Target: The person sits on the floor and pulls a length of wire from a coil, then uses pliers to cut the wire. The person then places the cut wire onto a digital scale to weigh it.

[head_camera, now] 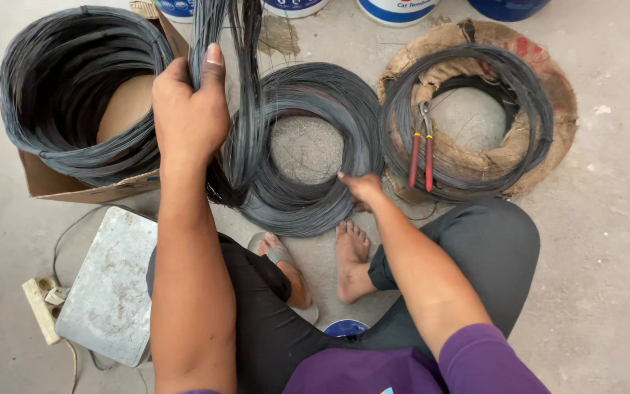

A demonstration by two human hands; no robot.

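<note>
Head view. The left hand [189, 109] is closed in a fist around a lifted bundle of dark wire strands [229, 44], thumb pressed against it; the strands run up out of the top edge and hang down into the middle wire coil [308, 201] lying flat on the concrete floor [607, 241]. The right hand [362, 188] rests on the near right rim of that coil, fingers bent onto the wire; whether it pinches a strand cannot be told.

Surroundings: a larger wire coil [60, 80] sits in an open cardboard box [74, 186] to the left, its edge just beside the left wrist. To the right, a third wire coil [526, 109] lies on a ring of burlap wrapping [548, 73], with red-handled cutters [421, 149] laid across its near left side, close to the right hand. A grey metal plate [107, 284] lies by the left elbow, a power strip [41, 306] beside it. Bucket bases [395, 9] line the top edge. The person's bare feet [351, 259] sit just below the middle coil; a blue lid [345, 328] shows between the legs.
</note>
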